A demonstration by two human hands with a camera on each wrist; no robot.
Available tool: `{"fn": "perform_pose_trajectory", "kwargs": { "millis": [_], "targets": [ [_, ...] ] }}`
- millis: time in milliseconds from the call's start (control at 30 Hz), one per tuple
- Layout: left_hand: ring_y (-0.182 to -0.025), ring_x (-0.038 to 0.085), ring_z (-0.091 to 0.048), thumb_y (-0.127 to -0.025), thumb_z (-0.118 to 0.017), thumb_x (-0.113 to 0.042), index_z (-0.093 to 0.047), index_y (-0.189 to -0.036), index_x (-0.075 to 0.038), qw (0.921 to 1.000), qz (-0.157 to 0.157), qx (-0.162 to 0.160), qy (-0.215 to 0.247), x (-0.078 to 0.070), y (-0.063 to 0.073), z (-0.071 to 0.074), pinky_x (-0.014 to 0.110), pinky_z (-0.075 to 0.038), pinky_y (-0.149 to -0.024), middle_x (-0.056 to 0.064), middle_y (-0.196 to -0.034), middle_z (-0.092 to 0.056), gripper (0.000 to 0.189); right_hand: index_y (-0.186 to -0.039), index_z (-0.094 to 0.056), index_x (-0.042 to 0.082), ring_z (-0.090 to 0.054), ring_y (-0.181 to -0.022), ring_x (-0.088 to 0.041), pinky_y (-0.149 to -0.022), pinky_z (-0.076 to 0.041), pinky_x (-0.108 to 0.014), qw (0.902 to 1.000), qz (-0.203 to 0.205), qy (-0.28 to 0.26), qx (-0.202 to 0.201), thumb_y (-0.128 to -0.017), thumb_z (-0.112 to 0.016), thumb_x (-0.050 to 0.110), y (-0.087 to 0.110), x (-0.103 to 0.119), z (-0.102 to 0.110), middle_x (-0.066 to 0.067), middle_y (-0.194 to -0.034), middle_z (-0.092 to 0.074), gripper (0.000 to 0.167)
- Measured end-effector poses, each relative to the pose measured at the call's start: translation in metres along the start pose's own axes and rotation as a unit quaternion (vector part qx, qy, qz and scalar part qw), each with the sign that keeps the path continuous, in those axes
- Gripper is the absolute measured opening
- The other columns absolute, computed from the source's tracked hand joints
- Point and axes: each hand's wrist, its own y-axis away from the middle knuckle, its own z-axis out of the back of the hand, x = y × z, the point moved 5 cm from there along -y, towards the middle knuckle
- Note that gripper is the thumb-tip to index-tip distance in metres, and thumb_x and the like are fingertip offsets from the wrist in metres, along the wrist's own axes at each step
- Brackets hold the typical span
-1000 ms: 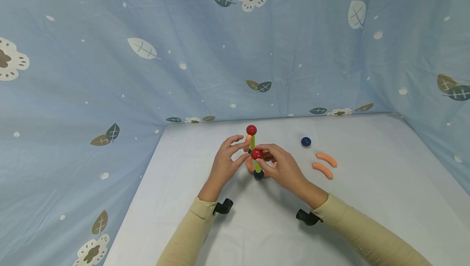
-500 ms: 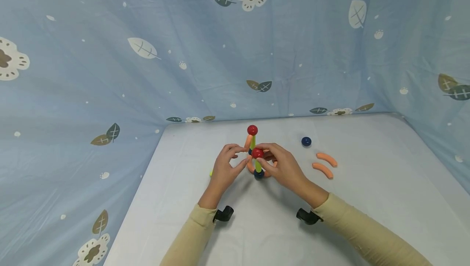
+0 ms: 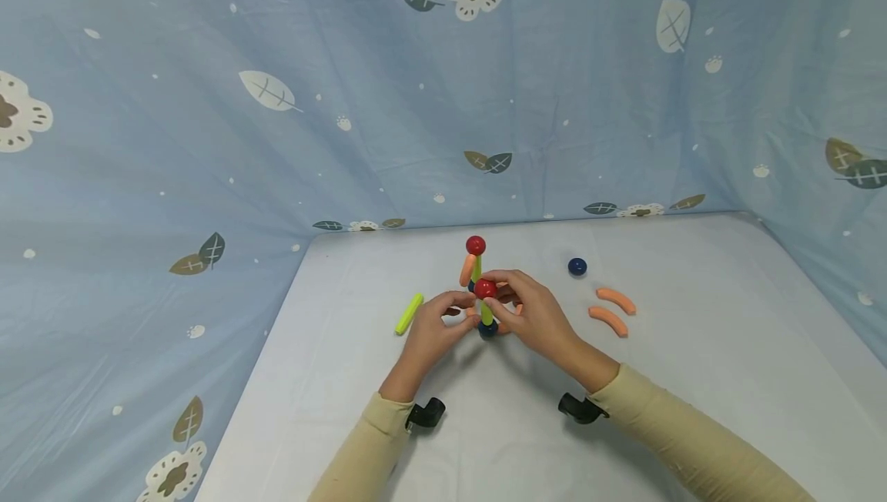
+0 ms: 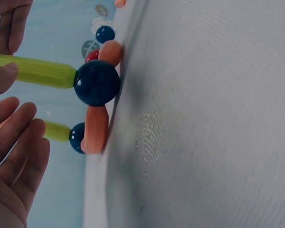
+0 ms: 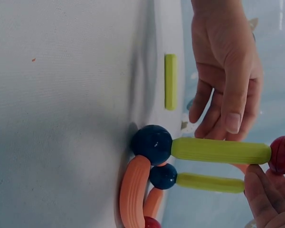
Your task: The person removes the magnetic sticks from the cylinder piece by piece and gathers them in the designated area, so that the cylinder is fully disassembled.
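In the head view my right hand [image 3: 537,317] pinches the red ball [image 3: 486,289] at the top of a near green stick [image 3: 487,312]. That stick stands upright in a dark blue ball [image 3: 488,329]. My left hand [image 3: 436,332] is beside the stick, fingers loosely bent; in the right wrist view it appears apart from the stick. Behind stands a second green stick [image 5: 209,182], topped by another red ball [image 3: 475,245]. An orange curved piece [image 3: 467,270] is beside this far stick. Orange curved pieces [image 5: 134,192] join the balls at the base, partly hidden by my hands.
A loose green stick [image 3: 409,314] lies left of my left hand on the white table [image 3: 333,425]. To the right are a loose dark blue ball [image 3: 577,266] and two orange curved pieces [image 3: 616,301]. A blue patterned cloth [image 3: 388,102] hangs behind.
My left hand has drawn down and back from the far stick to beside the near one, uncovering the loose green stick. My right hand has stayed at the red ball.
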Motion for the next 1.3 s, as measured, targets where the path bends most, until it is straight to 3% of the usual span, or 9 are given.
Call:
{"fn": "perform_pose_trajectory", "kwargs": {
  "millis": [100,300,567,833,1000,1300],
  "targets": [
    [-0.108,0.014,-0.067,-0.092,-0.078,-0.020,-0.072,-0.123,-0.012,1.0000,0.003,0.003,0.007,0.000,0.000,-0.003,0.033,-0.056,-0.092,0.000,-0.120,-0.072,0.033,-0.132,-0.062,0.012,-0.070,-0.100,-0.021,-0.080,-0.060,-0.042,1.0000,-0.003,-0.003,0.002,-0.093,-0.076,0.011,0.000,0.000,0.000,-0.004,-0.119,-0.066,0.041],
    [-0.107,0.013,-0.067,-0.094,-0.075,-0.021,-0.072,-0.120,-0.015,0.9998,-0.015,0.009,0.006,0.001,0.000,-0.012,0.031,-0.056,-0.092,-0.004,-0.116,-0.072,0.027,-0.132,-0.063,0.014,-0.069,-0.099,-0.015,-0.078,-0.059,-0.032,1.0000,0.002,0.003,0.000,-0.093,-0.076,0.013,0.000,0.000,-0.001,-0.002,-0.117,-0.067,0.041],
    [-0.099,0.012,-0.069,-0.092,-0.077,-0.015,-0.074,-0.109,-0.013,0.9997,-0.019,-0.007,-0.012,-0.002,-0.002,-0.015,0.028,-0.058,-0.086,-0.003,-0.106,-0.074,0.017,-0.132,-0.063,0.014,-0.069,-0.098,-0.016,-0.075,-0.057,-0.030,1.0000,0.006,0.004,-0.005,-0.093,-0.076,0.013,0.000,0.000,-0.001,-0.002,-0.116,-0.067,0.041],
    [-0.092,0.009,-0.071,-0.092,-0.077,-0.015,-0.074,-0.111,-0.013,1.0000,-0.004,-0.002,-0.007,-0.004,-0.004,-0.016,0.026,-0.058,-0.082,-0.003,-0.104,-0.074,0.019,-0.132,-0.062,0.013,-0.069,-0.100,-0.018,-0.081,-0.060,-0.041,1.0000,-0.003,-0.004,-0.002,-0.094,-0.075,0.012,0.000,0.000,-0.001,-0.004,-0.118,-0.066,0.040],
    [-0.091,0.008,-0.071,-0.092,-0.078,-0.016,-0.074,-0.109,-0.012,0.9999,-0.003,-0.001,-0.017,-0.004,-0.005,-0.017,0.025,-0.058,-0.081,-0.002,-0.101,-0.074,0.018,-0.133,-0.062,0.011,-0.069,-0.101,-0.018,-0.080,-0.060,-0.035,1.0000,-0.002,-0.004,-0.004,-0.096,-0.073,0.014,0.001,-0.001,0.000,-0.004,-0.119,-0.066,0.038],
    [-0.091,0.009,-0.071,-0.093,-0.076,-0.015,-0.074,-0.108,-0.012,0.9998,-0.009,-0.002,-0.016,-0.006,-0.004,-0.016,0.025,-0.058,-0.081,-0.002,-0.103,-0.074,0.016,-0.134,-0.059,0.006,-0.071,-0.103,-0.024,-0.081,-0.061,-0.037,0.9995,-0.005,-0.030,-0.007,-0.098,-0.070,0.014,0.002,-0.008,0.002,-0.009,-0.121,-0.066,0.039]
  ]
}}
